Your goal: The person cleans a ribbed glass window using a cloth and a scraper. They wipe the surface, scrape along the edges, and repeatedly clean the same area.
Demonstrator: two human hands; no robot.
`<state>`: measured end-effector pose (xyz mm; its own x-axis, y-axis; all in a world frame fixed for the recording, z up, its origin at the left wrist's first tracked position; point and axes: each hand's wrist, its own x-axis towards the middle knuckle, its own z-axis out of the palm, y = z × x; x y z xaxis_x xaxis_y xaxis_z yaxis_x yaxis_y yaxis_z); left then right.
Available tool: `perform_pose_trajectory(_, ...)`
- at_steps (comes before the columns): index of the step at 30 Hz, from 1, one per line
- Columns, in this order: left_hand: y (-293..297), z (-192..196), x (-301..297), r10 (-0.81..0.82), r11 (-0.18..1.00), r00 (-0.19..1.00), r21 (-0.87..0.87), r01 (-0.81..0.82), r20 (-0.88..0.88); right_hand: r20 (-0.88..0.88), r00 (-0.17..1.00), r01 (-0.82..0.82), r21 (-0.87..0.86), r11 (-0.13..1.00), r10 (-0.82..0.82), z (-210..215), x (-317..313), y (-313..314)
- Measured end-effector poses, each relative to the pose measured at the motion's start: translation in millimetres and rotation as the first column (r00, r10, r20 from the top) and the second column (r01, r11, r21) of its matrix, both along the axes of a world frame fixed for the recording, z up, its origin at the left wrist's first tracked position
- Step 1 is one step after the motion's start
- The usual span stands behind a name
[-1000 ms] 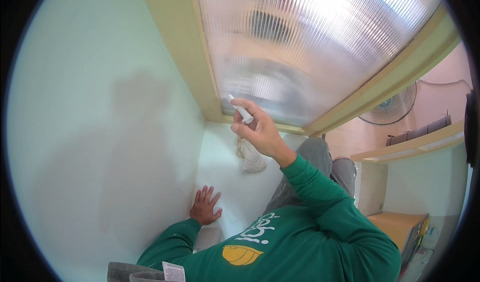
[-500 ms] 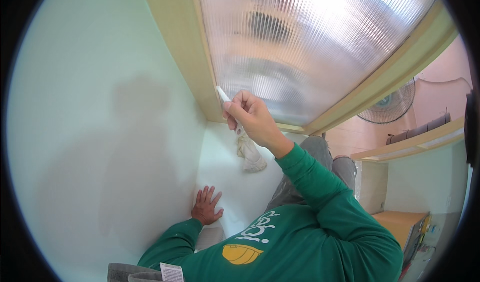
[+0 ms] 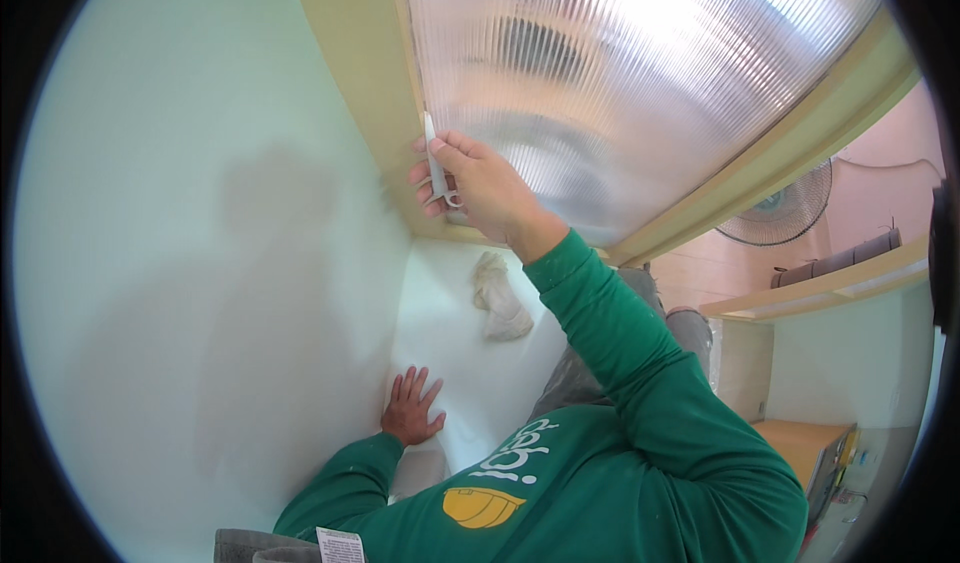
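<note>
The right hand point(image 3: 480, 188) was raised to the pale yellow window frame point(image 3: 360, 73), its fingers clenched around a small white syringe-like applicator point(image 3: 435, 168). The tool stood nearly upright in the grip, its thin tip pointing up along the seam where the frame met the ribbed translucent pane point(image 3: 620, 73). A looped finger ring at its lower end showed just below the thumb. The green sleeve point(image 3: 640, 363) ran down from the wrist toward the lower right.

The left hand point(image 3: 410, 408) lay flat and released, fingers spread, palm pressed against the white ledge point(image 3: 450, 333) below the window, close to the corner where the ledge met the pale green wall point(image 3: 180, 263). It held nothing.

A crumpled white rag point(image 3: 498, 298) lay on the ledge, nearer its far edge, well apart from the left hand and beneath the raised right forearm. The person's shadow fell on the green wall. Off to the right, a fan point(image 3: 785, 208) stood against a pink wall above a yellow shelf point(image 3: 830, 283).
</note>
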<state>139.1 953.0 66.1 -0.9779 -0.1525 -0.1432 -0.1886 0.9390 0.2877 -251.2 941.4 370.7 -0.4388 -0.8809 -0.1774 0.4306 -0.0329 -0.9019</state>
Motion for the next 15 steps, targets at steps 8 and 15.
perform_pose_trajectory(8,0.9,-4.5,-3.9,0.007,1.000,1.000,0.006,-0.007,0.031,-0.135,0.991,0.025,-0.001,1.000,-0.025,3.4,0.0,-7.0)
perform_pose_trajectory(15,2.1,-2.0,-2.6,0.010,1.000,1.000,0.017,-0.010,0.025,0.079,0.997,0.023,-0.056,0.998,-0.019,12.9,6.5,-11.5)
